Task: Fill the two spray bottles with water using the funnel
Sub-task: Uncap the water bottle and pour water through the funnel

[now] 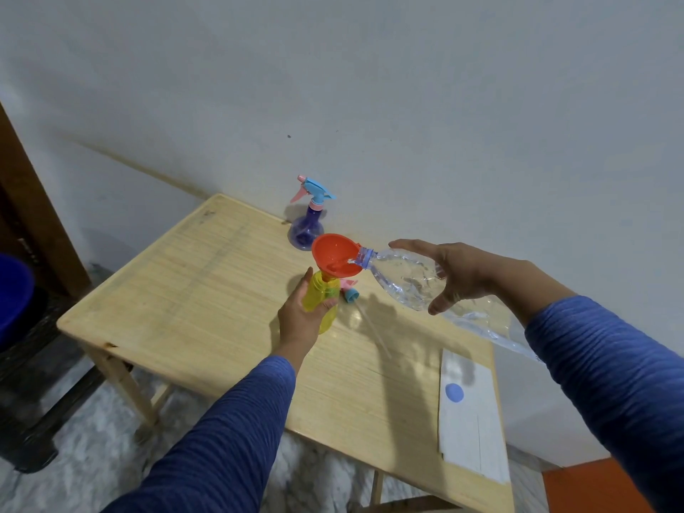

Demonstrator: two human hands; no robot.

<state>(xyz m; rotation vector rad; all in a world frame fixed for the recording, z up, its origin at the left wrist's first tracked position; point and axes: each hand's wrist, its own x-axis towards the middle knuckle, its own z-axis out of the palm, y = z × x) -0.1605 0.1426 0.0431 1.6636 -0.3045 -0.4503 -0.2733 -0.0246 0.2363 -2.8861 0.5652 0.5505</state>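
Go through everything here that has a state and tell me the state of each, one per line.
yellow spray bottle: upright, top off, funnel in its neck, held by left hand
orange funnel: seated upright, taking water
clear water bottle: uncapped, tilted, pouring, gripped by right hand
purple spray bottle: upright, sprayer head on
loose sprayer head: off, lying on table
blue cap: off, lying on white sheet

The water bottle's [403,279] base hides behind the right sleeve [607,364]; a blue object [13,298] is cut off at left.

Glossy pale wood table [207,275], clear crinkled plastic water bottle [403,279], smooth orange plastic funnel [333,253], translucent yellow plastic spray bottle [325,294]
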